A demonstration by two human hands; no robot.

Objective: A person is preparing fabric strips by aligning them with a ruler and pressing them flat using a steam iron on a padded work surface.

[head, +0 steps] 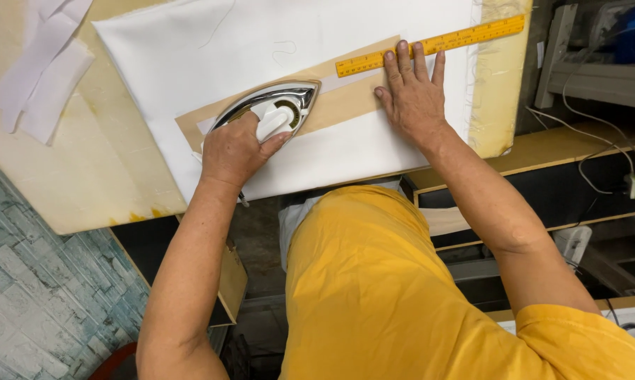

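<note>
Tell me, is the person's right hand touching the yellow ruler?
Touching. The head view shows the right hand spread flat on the white fabric, its fingertips lying over the yellow ruler; no gap shows.

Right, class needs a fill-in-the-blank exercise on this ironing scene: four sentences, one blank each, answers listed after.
1. The left hand grips the handle of a silver ____.
2. The right hand lies flat with its fingertips on a yellow ____.
3. The iron rests on a tan paper strip laid over ____ fabric.
4. The person wears a ____ shirt.

Missing words: iron; ruler; white; yellow
</note>
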